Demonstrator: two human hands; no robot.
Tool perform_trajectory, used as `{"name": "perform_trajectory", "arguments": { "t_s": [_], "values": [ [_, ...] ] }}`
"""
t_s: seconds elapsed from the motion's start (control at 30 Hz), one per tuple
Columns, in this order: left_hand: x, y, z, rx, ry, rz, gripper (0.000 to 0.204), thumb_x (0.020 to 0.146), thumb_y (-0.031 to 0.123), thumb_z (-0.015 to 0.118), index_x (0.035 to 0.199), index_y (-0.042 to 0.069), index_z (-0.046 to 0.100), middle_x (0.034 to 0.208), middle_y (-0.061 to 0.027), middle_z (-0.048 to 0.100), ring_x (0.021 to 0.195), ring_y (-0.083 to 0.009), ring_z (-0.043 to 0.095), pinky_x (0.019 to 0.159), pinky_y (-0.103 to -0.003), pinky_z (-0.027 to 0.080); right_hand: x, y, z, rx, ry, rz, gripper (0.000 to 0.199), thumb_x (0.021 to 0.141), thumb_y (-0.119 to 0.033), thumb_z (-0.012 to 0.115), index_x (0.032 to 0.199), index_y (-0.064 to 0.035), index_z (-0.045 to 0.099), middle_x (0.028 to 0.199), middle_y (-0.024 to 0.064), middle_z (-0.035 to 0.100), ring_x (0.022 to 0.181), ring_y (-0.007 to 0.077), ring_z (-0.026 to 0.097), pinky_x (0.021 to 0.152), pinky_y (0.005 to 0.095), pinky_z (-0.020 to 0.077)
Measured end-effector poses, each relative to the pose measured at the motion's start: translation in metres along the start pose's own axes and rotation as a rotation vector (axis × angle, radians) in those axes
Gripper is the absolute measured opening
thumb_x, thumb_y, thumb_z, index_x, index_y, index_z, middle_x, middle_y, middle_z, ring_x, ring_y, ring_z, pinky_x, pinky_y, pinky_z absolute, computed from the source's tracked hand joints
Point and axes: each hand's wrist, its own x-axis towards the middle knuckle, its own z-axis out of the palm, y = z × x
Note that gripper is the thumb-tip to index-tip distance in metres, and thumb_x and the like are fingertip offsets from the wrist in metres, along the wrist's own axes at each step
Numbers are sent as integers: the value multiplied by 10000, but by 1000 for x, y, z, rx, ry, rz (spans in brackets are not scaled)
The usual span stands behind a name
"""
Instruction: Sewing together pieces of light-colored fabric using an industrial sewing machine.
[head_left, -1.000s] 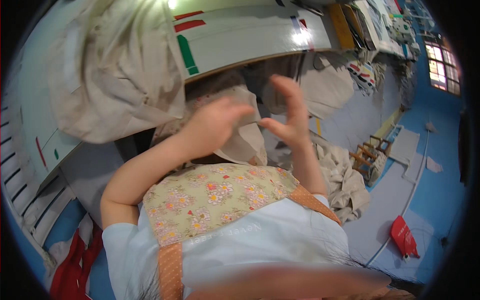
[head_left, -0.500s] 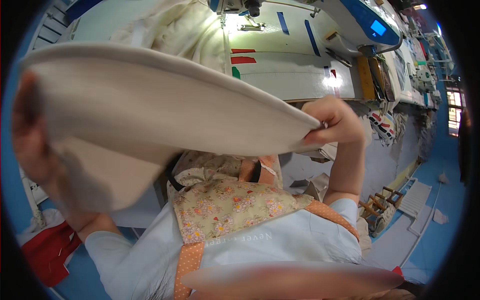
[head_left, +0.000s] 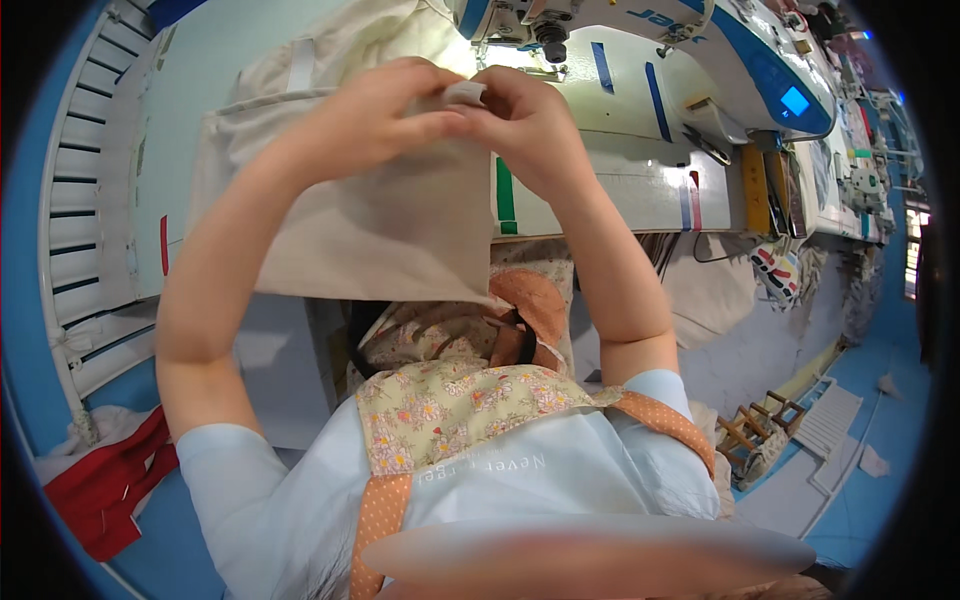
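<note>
A beige cloth panel (head_left: 380,225) lies spread over the table's front edge, its lower side hanging toward my lap. My left hand (head_left: 395,120) is closed at the panel's upper right corner. Beside it my right hand (head_left: 530,125) is closed too, its fingertips meeting the left ones. A small whitish folded piece (head_left: 465,94) sticks up between the fingers; whether it is the panel's own corner or a separate scrap I cannot tell. Just beyond the hands stands the sewing machine (head_left: 552,32), its lamp lit. Another cream cloth (head_left: 375,40) lies bunched behind the panel.
On the white sewing table (head_left: 590,150) are blue tape strips (head_left: 657,100) and a green one (head_left: 505,200). Thread snips (head_left: 708,148) lie at the right, near a yellow-brown holder (head_left: 755,190). A white slatted rack (head_left: 85,210) borders the left. Red cloth (head_left: 110,485) lies low left.
The panel, held up and stretched between both hands, has come down onto the table. My hands have drawn together at its upper right corner, near the machine.
</note>
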Motion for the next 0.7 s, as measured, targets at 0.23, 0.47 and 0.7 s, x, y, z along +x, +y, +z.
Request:
{"name": "perform_trajectory", "arguments": {
  "t_s": [0.23, 0.47, 0.7],
  "values": [
    [43, -34, 22, -193, 199, -1, 285, 936, 256, 658, 1049, -3, 698, 858, -120, 708, 797, -251, 659, 760, -353, 500, -86, 22, 26, 269, -73, 337, 441, 856, -228, 766, 1170, 45, 621, 905, 78, 717, 842, 145, 676, 755, 305, 554],
    [48, -74, 48, 230, 125, -89, 218, 909, 204, 655, 992, 3, 656, 935, -165, 677, 857, -335, 637, 752, -423, 483, -117, 5, 36, 112, -101, 691, 246, 887, -193, 720, 879, 46, 661, 748, 123, 688, 660, 164, 658, 613, 351, 520],
    [58, -71, 45, 143, 116, -31, 196, 858, 142, 704, 976, -3, 645, 916, -147, 634, 853, -320, 619, 739, -407, 477, -130, 14, 39, -368, 87, 275, 283, 860, -237, 740, 728, -12, 629, 650, 158, 589, 594, 356, 574, 545, 429, 451]
  ]
}}
